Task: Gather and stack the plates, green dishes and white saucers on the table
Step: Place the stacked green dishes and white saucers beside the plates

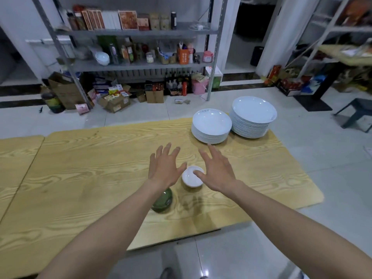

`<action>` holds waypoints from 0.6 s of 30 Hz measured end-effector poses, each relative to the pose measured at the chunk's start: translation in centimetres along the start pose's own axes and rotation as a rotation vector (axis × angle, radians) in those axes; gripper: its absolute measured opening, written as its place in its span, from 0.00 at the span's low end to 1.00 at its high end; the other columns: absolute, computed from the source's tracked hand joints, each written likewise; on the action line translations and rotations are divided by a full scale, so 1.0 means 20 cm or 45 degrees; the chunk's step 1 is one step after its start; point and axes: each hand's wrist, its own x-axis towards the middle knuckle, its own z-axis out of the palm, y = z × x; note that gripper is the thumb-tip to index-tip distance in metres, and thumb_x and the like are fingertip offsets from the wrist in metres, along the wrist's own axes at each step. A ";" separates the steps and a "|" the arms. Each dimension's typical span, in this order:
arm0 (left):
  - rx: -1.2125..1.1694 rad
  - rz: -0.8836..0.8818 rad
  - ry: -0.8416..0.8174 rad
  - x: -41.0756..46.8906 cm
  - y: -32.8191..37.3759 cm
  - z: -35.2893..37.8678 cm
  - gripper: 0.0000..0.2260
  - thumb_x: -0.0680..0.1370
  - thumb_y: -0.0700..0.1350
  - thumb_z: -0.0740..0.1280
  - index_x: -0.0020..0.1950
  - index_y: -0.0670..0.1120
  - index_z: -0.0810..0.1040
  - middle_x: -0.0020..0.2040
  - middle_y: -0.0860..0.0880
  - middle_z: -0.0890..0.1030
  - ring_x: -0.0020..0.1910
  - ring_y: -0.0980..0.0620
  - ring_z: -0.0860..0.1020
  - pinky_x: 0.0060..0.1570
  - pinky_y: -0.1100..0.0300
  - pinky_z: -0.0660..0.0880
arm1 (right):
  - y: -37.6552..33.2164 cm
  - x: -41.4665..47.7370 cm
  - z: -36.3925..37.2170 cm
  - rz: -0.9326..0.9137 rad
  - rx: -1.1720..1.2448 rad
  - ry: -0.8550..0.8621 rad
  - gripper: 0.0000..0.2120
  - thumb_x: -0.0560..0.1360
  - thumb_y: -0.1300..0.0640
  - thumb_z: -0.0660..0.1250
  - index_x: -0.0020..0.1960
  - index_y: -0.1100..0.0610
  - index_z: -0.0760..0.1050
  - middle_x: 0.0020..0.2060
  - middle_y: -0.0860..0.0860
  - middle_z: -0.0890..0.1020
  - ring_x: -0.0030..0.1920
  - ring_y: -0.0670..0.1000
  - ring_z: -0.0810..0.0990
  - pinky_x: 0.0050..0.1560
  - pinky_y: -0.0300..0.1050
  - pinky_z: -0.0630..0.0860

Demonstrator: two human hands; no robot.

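Both arms reach forward over the worktop (80, 178), bare past the elbow, palms down. The left hand (166, 168) and the right hand (217, 170) hover side by side, apart, fingers straight and fanned; neither grips anything. Between them sits a small white saucer (191, 179), upright, glossy and shallow. The right thumb lies across its right rim in this view, and the left thumb tip ends just beside its left rim; whether either touches it I cannot tell. Just nearer the person, a green dish (164, 201), dark and glassy, rests on the worktop, partly hidden by the left wrist. Near the far right corner stand two stacks of white plates, close together: the near stack (211, 125), lower, and the far stack (252, 115), taller with wider plates. The near stack's top plate bears a faint mark at its far rim, too small to read. Boxes and bottles on the shelf (141, 33) behind carry labels, all too blurred to read
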 end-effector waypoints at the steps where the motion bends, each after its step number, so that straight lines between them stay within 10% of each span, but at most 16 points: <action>1: -0.013 -0.017 -0.007 -0.03 0.00 0.02 0.30 0.79 0.64 0.58 0.79 0.55 0.60 0.81 0.48 0.56 0.78 0.43 0.54 0.74 0.45 0.57 | 0.00 -0.02 0.01 -0.007 0.003 -0.015 0.36 0.79 0.39 0.61 0.81 0.49 0.49 0.81 0.55 0.47 0.80 0.55 0.46 0.76 0.57 0.52; 18: -0.266 -0.400 -0.175 -0.37 -0.20 0.25 0.24 0.78 0.51 0.68 0.73 0.54 0.69 0.78 0.42 0.59 0.75 0.40 0.59 0.68 0.47 0.67 | 0.06 -0.13 0.23 -0.011 0.094 -0.137 0.36 0.79 0.42 0.63 0.80 0.51 0.51 0.80 0.56 0.50 0.80 0.55 0.47 0.75 0.55 0.56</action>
